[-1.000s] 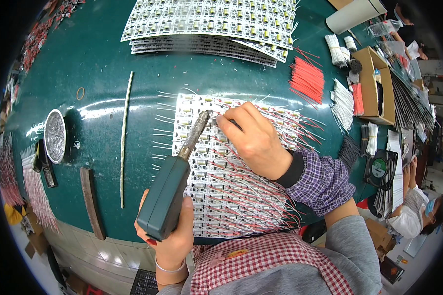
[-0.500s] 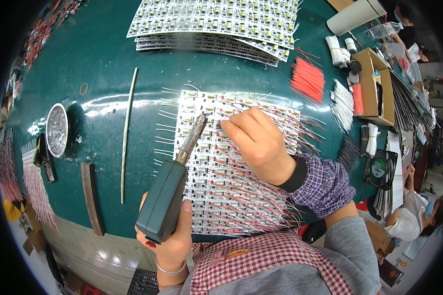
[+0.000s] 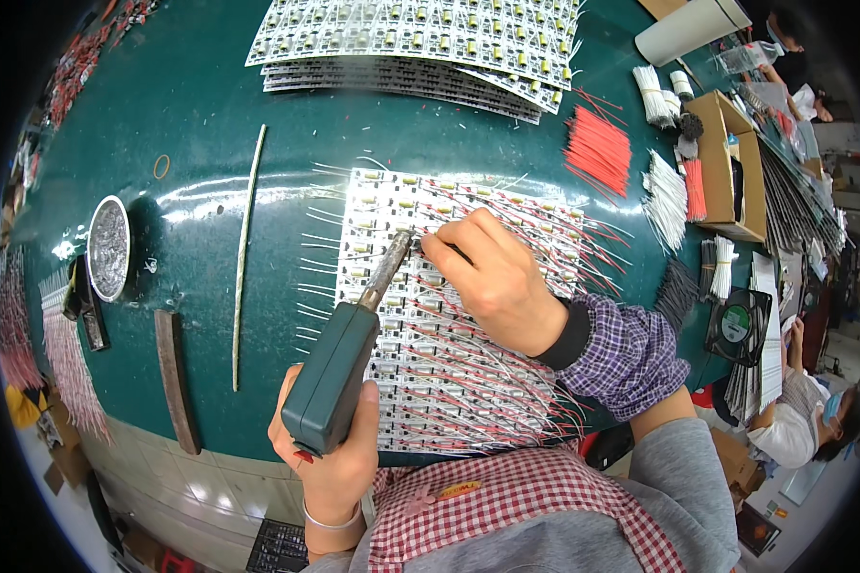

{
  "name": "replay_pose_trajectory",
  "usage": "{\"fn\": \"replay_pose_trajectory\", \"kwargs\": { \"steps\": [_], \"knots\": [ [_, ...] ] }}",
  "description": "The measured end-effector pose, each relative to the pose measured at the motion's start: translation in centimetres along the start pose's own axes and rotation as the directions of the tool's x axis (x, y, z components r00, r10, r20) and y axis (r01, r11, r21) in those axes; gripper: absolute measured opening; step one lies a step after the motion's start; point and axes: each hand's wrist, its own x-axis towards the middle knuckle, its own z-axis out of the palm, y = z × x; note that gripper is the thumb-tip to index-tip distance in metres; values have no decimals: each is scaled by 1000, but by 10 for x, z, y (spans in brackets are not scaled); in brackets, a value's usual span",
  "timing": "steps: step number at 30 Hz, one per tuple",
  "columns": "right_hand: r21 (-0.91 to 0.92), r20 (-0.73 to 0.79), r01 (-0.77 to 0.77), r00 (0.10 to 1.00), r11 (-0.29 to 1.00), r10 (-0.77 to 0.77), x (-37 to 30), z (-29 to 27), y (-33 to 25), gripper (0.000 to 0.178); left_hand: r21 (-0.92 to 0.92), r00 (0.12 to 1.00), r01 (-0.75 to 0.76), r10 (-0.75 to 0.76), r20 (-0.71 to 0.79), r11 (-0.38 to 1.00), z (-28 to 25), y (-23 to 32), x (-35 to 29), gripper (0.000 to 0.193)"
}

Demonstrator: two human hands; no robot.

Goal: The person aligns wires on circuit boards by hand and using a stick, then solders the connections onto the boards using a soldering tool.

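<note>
In my left hand [image 3: 346, 468] is a dark green soldering gun [image 3: 333, 377], its metal shaft angled up and to the right. The tip rests over a white circuit board panel [image 3: 358, 248], beside the fingertips of my right hand [image 3: 502, 286]. Those fingertips are pinched together low over the board; whatever they hold is too small to make out. Rows of small components cover the panel. Red and white wires [image 3: 478, 401] fan out from its right side, and short white wires [image 3: 320, 272] stick out on the left.
A stack of boards [image 3: 411, 38] lies at the far side. Red wires [image 3: 597, 151], white wires [image 3: 664, 205] and a cardboard box [image 3: 726, 162] are at the right. To the left are a bowl [image 3: 111, 250], a pale rod [image 3: 249, 258] and a brown bar [image 3: 174, 382]. Other people sit at far right.
The soldering gun has shifted slightly right, bringing its tip closer to my right fingertips. My right hand has moved a little to the left, still pinched.
</note>
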Motion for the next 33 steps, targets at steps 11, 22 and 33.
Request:
{"fn": "replay_pose_trajectory", "kwargs": {
  "steps": [11, 22, 33],
  "knots": [
    [-28, 7, 14, 1000, 1000, -14, 0, 0, -1, 35, 25, 1000, 16, -16, 23, 1000, -2, 2, -1, 21],
    [-40, 1, 26, 1000, 999, -26, 1, 0, -1, 35, 9, 997, 44, -43, -61, 999, -10, 6, -15, 27],
    [-21, -74, 82, 994, 996, -84, -8, -6, -13, 31, -9, 997, 46, -46, -64, 999, -15, 2, -22, 26]
  ]
}}
